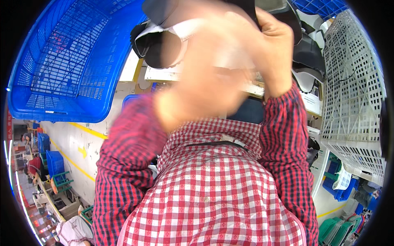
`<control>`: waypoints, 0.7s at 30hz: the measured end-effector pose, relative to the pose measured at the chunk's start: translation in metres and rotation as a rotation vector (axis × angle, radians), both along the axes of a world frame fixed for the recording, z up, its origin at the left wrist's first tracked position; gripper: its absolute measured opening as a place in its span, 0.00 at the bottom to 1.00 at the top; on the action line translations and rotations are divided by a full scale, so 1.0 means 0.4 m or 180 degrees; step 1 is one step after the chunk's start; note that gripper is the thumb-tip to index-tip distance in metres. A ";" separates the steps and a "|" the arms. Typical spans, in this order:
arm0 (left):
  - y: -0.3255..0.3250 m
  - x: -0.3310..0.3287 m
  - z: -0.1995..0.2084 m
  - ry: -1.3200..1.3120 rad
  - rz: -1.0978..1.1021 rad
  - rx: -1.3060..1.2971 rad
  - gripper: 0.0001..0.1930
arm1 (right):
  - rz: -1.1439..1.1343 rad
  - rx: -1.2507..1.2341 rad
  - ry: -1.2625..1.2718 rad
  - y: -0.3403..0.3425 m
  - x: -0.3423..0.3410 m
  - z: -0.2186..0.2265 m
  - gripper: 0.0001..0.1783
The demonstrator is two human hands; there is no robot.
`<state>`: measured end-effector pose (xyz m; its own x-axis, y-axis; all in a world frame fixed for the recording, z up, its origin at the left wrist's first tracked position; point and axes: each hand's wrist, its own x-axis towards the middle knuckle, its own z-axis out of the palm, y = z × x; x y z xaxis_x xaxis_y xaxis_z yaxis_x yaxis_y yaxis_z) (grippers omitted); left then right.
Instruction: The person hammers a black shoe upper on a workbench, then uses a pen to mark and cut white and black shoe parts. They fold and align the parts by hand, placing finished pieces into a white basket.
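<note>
My left hand [205,78] is smeared by motion in front of the worktable, and its fingers cannot be made out. Beside it on the right, my right hand [276,51] has bent fingers closed at the edge of a black sheet-like piece [245,5] at the top of the view. Part of that piece is cut off by the frame or hidden by the hands. Just left of my left hand lies a black curved piece with a white lining [158,48]; it looks like a shoe part. Other black and white shaped pieces [305,51] are heaped to the right of my right hand.
A large blue perforated crate [74,61] stands at the left. At the right is a tall white perforated crate [351,82]. The worktable's pale edge [162,74] runs behind my hands. Green and blue containers [338,229] sit at the lower right.
</note>
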<state>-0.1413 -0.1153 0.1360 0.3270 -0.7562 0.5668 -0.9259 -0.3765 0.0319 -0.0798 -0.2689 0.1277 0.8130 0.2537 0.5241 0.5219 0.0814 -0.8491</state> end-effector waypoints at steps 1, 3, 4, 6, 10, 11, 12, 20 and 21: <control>-0.042 -0.032 -0.045 0.0407 -0.0046 0.0052 0.24 | 0.0036 0.0257 0.0262 0.011 0.017 -0.024 0.09; -0.097 -0.069 -0.115 0.1210 -0.0069 0.0110 0.27 | 0.0112 0.0532 0.1279 -0.021 0.019 -0.078 0.09; -0.064 -0.054 -0.126 0.1136 0.0056 0.0044 0.23 | -0.0123 0.0572 0.1809 -0.033 0.021 -0.103 0.09; -0.001 -0.033 -0.124 0.1145 0.0476 0.0085 0.17 | -0.0025 0.0794 0.2169 -0.042 0.007 -0.140 0.10; 0.051 0.007 -0.078 -0.0237 0.0608 -0.0925 0.19 | 0.1078 0.1861 0.1632 -0.048 -0.011 -0.090 0.08; 0.045 0.004 -0.074 -0.0566 0.0205 -0.0914 0.18 | 0.1244 0.1914 0.1628 -0.058 -0.012 -0.055 0.08; 0.029 -0.014 -0.070 -0.1157 0.0035 -0.0595 0.17 | 0.1372 0.1972 0.1575 -0.062 -0.015 -0.024 0.07; 0.110 -0.038 -0.059 -0.1081 0.1488 -0.0763 0.13 | 0.1073 0.1641 0.1534 -0.002 0.009 -0.039 0.08; 0.141 -0.042 -0.052 -0.0596 0.1572 -0.0979 0.13 | 0.0917 0.1476 0.1867 0.009 0.016 -0.065 0.09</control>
<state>-0.1581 -0.0590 0.1153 0.4711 -0.3331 0.8168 -0.6445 -0.7621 0.0609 -0.0734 -0.2651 0.1018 0.9245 0.3566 0.1349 -0.0944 0.5568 -0.8253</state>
